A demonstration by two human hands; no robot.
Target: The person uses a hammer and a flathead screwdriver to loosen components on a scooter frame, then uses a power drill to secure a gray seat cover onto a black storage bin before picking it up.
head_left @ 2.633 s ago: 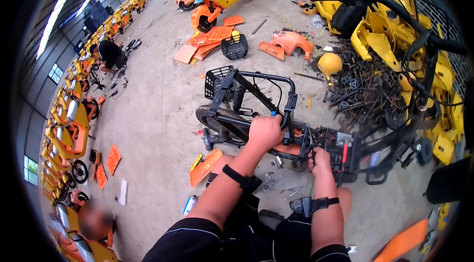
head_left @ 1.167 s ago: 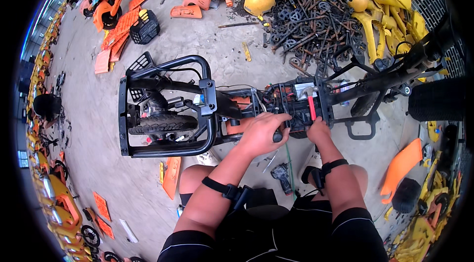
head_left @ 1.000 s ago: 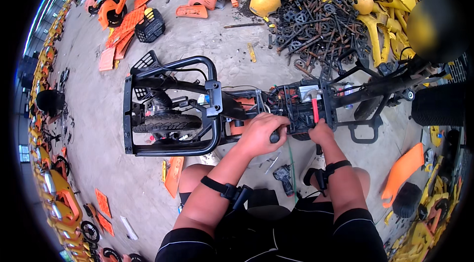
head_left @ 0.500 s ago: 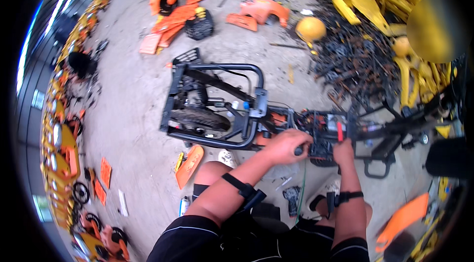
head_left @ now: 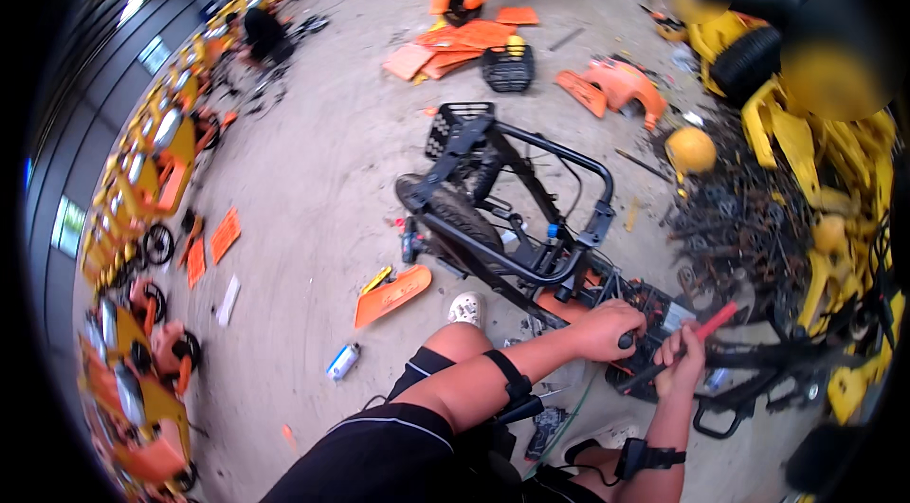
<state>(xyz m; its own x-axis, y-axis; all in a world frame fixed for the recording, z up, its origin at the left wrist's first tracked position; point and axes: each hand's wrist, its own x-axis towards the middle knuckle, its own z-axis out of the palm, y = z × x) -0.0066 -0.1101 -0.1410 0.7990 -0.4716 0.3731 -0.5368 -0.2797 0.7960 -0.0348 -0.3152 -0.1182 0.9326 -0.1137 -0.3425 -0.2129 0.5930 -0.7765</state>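
Note:
A stripped black scooter frame [head_left: 559, 271] with a rear wheel [head_left: 462, 223] lies in front of me. My left hand [head_left: 609, 329] is closed over the frame's middle, around a dark, round-ended handle [head_left: 626, 340]; the rest of that piece is hidden. Beside it, my right hand [head_left: 681, 357] is wrapped round a long red-ended tool [head_left: 718, 320], which points up and away to the right; its exact kind does not show. Below both hands are wires and dark parts of the frame's open body [head_left: 645, 304], with a light rectangular piece [head_left: 676, 317] among them.
A cordless drill [head_left: 545, 432] lies near my feet, with a spray can [head_left: 343, 362] and an orange panel [head_left: 393, 296] to the left. A heap of dark metal parts [head_left: 739, 228] and yellow panels [head_left: 815, 152] fills the right. Parked scooters [head_left: 142, 190] line the left.
The view has swung left, shifting the scene rightward. My right hand has turned the red-ended tool from nearly upright to slanting right. My left hand keeps its grip.

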